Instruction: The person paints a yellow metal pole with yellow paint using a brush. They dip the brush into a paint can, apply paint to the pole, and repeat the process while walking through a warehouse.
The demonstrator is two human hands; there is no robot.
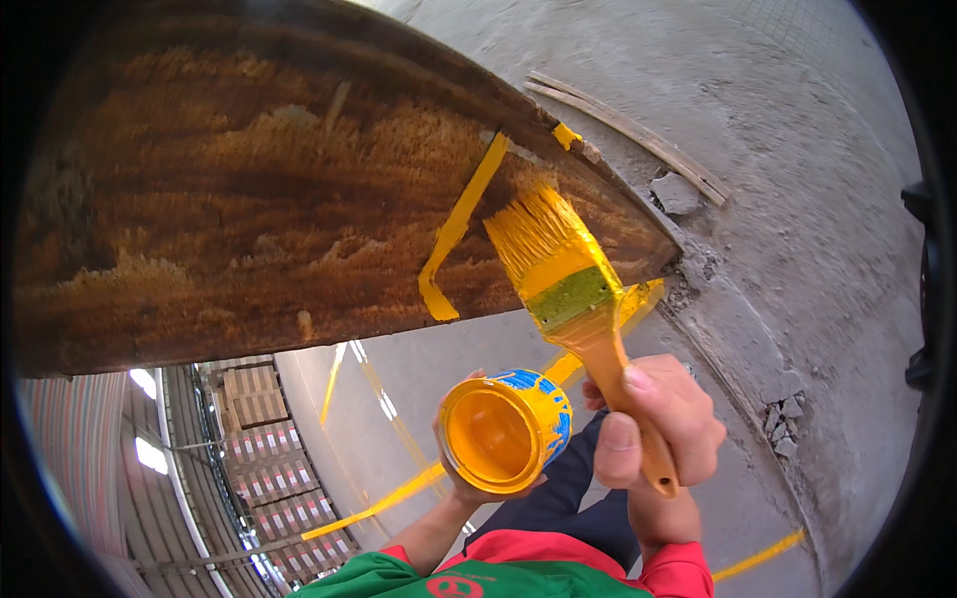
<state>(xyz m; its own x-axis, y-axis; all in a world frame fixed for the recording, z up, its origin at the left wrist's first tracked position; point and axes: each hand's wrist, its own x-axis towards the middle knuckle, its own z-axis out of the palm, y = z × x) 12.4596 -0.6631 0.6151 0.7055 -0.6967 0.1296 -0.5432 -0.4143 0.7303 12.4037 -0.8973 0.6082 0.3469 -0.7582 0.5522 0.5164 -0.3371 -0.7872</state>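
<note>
My right hand (663,424) is closed around the wooden handle of a wide paintbrush (586,299), its bristles loaded with yellow paint and pointing up and to the left. Lower and to the left, my left hand (469,488) grips a paint can (554,419) from below and the side. Yellow paint coats the inside of the can and runs in drips down its blue outer wall. Beyond the brush stands a rusty brown metal surface (249,219). A bent yellow stripe (461,214) is painted on it, just left of the bristles. Whether the bristles touch the metal I cannot tell.
A yellow patch (567,137) marks the metal's upper edge. Wooden strips (638,135) and a broken concrete piece (678,193) lie on rough ground at right, with rubble (785,424) nearer. Yellow lines (389,498) cross the floor. Stacked goods (269,468) stand at lower left.
</note>
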